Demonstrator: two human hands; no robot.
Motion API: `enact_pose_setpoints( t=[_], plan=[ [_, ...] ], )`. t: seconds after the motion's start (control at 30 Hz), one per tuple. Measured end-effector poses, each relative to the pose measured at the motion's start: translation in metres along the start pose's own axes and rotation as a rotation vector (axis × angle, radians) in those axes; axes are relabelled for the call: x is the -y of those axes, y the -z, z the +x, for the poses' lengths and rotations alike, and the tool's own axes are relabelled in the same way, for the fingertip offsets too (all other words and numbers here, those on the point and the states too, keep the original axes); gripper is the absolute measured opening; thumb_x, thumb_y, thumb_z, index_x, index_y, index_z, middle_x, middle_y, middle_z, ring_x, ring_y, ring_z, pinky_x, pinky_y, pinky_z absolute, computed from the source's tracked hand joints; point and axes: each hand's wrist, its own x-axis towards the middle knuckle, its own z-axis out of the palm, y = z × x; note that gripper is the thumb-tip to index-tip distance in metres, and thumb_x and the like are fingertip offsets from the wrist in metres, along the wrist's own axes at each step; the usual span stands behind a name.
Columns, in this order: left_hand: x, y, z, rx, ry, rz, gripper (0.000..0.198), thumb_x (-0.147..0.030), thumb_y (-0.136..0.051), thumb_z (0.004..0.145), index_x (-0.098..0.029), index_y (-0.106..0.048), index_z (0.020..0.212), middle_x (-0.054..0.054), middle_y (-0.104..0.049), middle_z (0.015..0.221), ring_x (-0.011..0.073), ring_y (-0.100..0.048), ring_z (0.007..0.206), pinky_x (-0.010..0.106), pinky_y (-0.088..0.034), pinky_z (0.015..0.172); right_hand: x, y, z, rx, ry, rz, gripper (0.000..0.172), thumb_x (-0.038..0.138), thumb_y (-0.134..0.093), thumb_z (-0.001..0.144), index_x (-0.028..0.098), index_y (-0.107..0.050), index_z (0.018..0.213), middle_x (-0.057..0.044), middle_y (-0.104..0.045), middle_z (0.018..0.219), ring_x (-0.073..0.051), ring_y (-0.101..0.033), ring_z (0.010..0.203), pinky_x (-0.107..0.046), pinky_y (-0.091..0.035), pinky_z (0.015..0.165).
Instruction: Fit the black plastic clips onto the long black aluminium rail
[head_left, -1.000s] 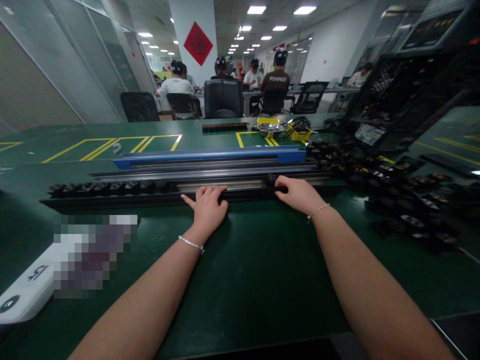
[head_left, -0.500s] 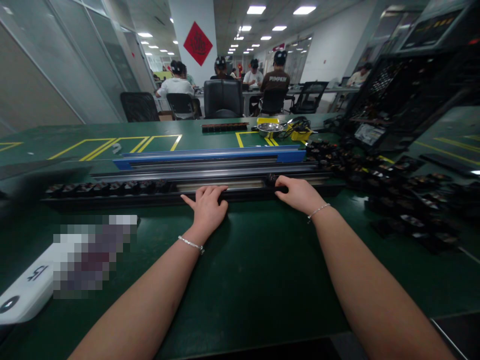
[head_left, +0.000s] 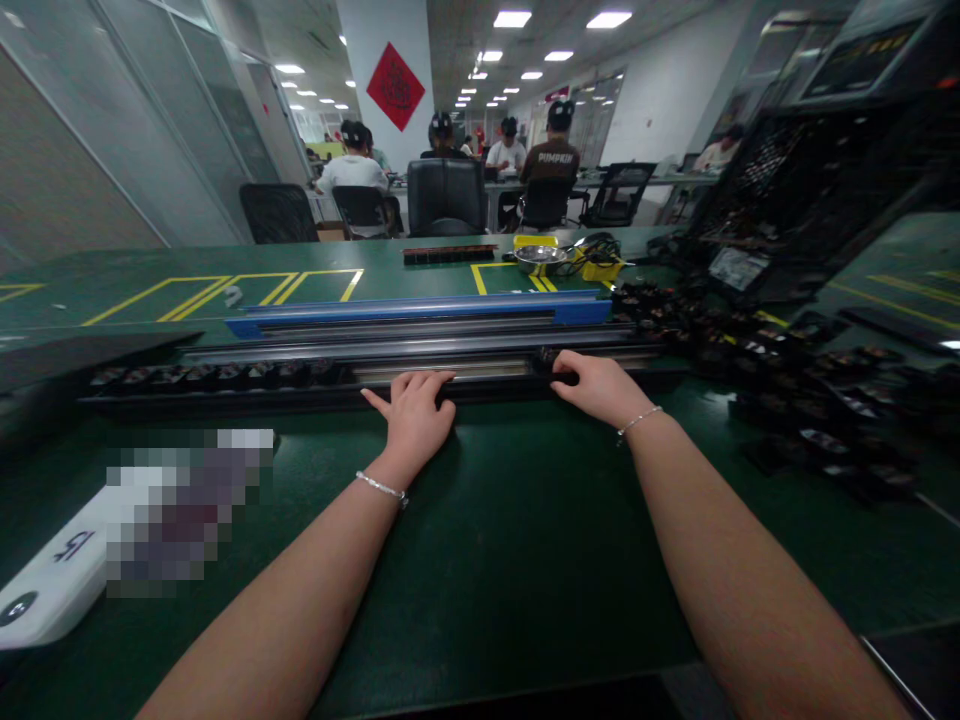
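A long black rail (head_left: 499, 391) with a silver inner channel lies across the green table. My left hand (head_left: 418, 415) rests on the rail's near edge, fingers spread, thumb out to the right, holding nothing. Farther right along the channel, my right hand (head_left: 596, 385) pinches a small black part (head_left: 543, 358) between thumb and index finger. That part sits at the channel; its underside is hidden. A row of similar small black parts (head_left: 202, 374) fills the channel's left end. Between the row and my right hand, the silver channel floor shows.
Behind the rail lie a grey metal bar (head_left: 420, 345) and a blue rail (head_left: 420, 308). Dark parts are heaped (head_left: 832, 400) at right, near a tilted black case (head_left: 780, 190). A white device (head_left: 56, 570) lies at left. A metal bowl (head_left: 540, 262) stands farther back.
Both hands stay in nearly the same place. The right hand has shifted very slightly, still pinching the small black part.
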Motion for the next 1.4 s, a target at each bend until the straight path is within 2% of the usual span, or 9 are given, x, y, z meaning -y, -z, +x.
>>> enact_pose_setpoints(
  t=[0.67,1.03,1.4],
  plan=[
    [-0.001,0.0,0.001,0.008,0.005,-0.022,0.039,-0.022,-0.048,0.077,-0.035,-0.059,0.112,0.0,-0.062,0.118,0.029,-0.039,0.122,0.078,0.009,0.097,-0.014,0.0,-0.001,-0.015,-0.005,0.092,0.016,0.03,-0.056,0.074,0.026,-0.06,0.089,-0.001,-0.069,0.096,-0.021,-0.063,0.09,-0.031,-0.044,0.078],
    [-0.001,0.001,0.0,0.013,0.017,-0.012,0.039,-0.021,-0.048,0.077,-0.035,-0.06,0.112,0.001,-0.063,0.118,0.0287,-0.039,0.122,0.078,0.008,0.098,-0.016,0.001,0.0,-0.04,-0.023,0.075,0.012,0.032,-0.059,0.072,0.025,-0.059,0.082,-0.001,-0.069,0.091,-0.021,-0.063,0.086,-0.031,-0.045,0.073],
    [-0.002,0.001,0.0,0.013,0.014,-0.017,0.039,-0.021,-0.047,0.078,-0.035,-0.059,0.112,0.0,-0.063,0.118,0.0283,-0.039,0.122,0.078,0.009,0.097,-0.021,0.001,-0.001,-0.03,0.008,0.06,0.013,0.033,-0.058,0.074,0.025,-0.059,0.084,-0.001,-0.069,0.092,-0.02,-0.063,0.087,-0.031,-0.044,0.074]
  ],
)
